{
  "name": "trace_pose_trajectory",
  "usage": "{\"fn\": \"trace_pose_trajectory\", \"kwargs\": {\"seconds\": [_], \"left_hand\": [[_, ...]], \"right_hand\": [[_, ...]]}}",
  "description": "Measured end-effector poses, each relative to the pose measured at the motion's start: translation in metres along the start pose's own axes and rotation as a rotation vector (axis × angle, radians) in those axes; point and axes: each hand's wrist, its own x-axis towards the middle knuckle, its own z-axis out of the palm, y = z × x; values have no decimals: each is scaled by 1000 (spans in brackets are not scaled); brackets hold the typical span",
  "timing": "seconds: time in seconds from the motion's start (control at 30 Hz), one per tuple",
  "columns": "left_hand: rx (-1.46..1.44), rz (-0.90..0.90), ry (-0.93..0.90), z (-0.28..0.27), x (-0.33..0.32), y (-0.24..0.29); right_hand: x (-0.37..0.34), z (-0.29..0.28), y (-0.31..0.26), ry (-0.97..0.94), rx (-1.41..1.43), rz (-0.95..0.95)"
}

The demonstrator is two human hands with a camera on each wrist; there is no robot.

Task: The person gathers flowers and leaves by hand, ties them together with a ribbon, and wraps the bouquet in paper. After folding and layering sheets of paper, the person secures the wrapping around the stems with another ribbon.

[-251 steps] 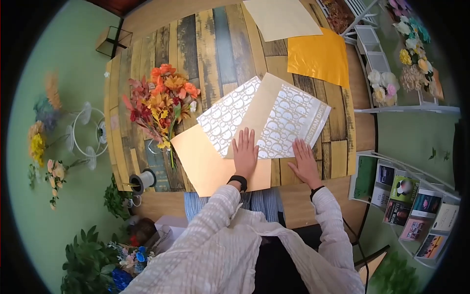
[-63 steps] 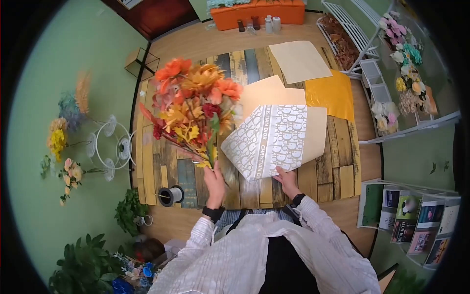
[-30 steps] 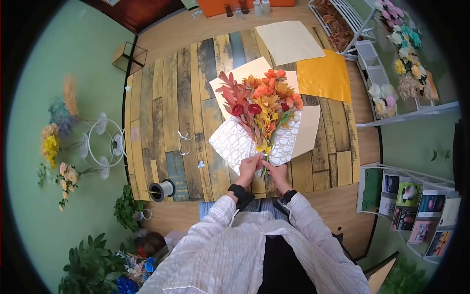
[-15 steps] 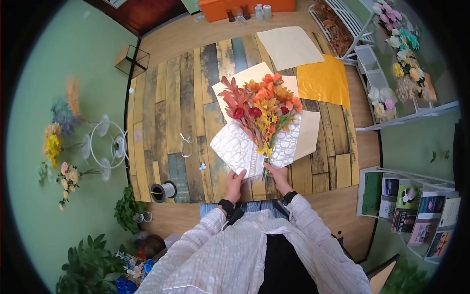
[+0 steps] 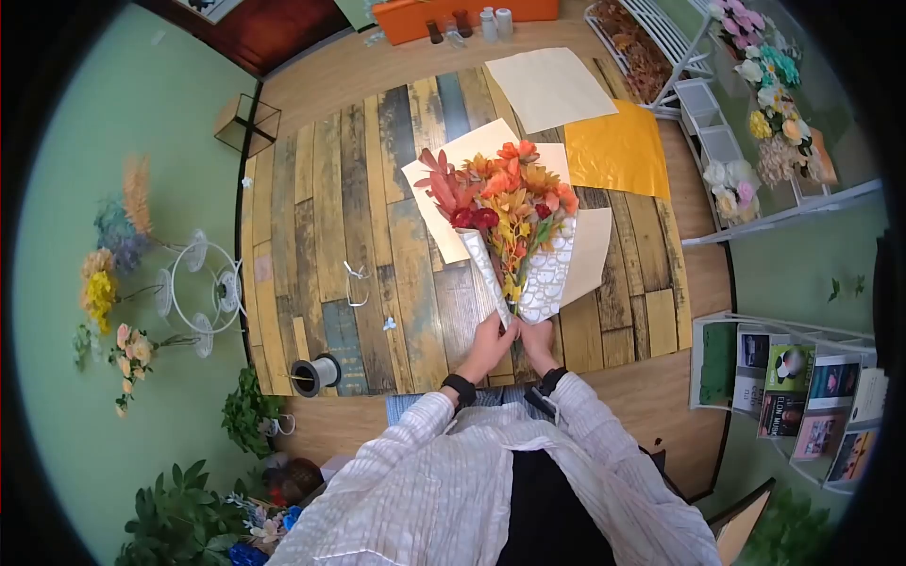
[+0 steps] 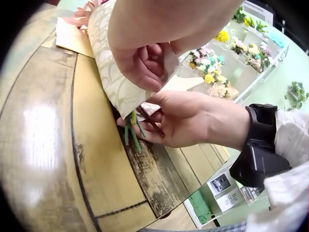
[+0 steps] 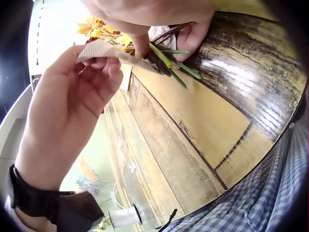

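A bouquet of orange, red and yellow flowers (image 5: 514, 193) lies on white-and-beige patterned paper (image 5: 547, 278). The paper's left side is folded up over the stems. My left hand (image 5: 487, 347) grips that folded edge with curled fingers, close to the stem ends; the left wrist view shows this left hand (image 6: 149, 48) on the paper. Beside it, my right hand (image 5: 539, 346) holds the stem base. In the right wrist view, green and brown stem ends (image 7: 176, 72) stick out below the right hand (image 7: 154, 14), with the left hand (image 7: 72, 96) opposite.
Peach paper (image 5: 462, 156) lies under the bouquet. Cream paper (image 5: 552, 90) and an orange-yellow sheet (image 5: 618, 151) lie at the back right. A spool (image 5: 316, 374) stands at the table's front left, with clear glasses (image 5: 356, 283) and a small blue flower (image 5: 390, 323) nearby.
The bouquet was carried from the left onto the patterned paper. Since half a second ago, my left hand has moved right, folding the paper's left side over the stems. The right hand stays at the stem base.
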Motion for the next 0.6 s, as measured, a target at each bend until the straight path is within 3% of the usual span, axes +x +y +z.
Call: {"fn": "trace_pose_trajectory", "kwargs": {"seconds": [0.07,0.17,0.3,0.4,0.5,0.53,0.57,0.6], "left_hand": [[-11,-2,-5,10,6,-13],[-12,-17,-26,19,18,-15],[109,-132,-147,17,40,-3],[166,-105,-161,21,49,-4],[159,-127,-197,23,50,-3],[160,-127,-198,23,51,-7],[49,-214,-213,23,52,-10],[-62,-299,-226,23,53,-10]], "right_hand": [[0,-1,-3,14,-161,64],[-11,-4,-24,57,-140,46],[-4,-2,1,-8,-192,-59],[4,-2,24,-64,-218,-71],[3,-6,28,-163,-107,-129],[2,-7,29,-250,98,-133],[2,-8,29,-334,305,-135],[4,-9,31,-333,307,-136]]}}
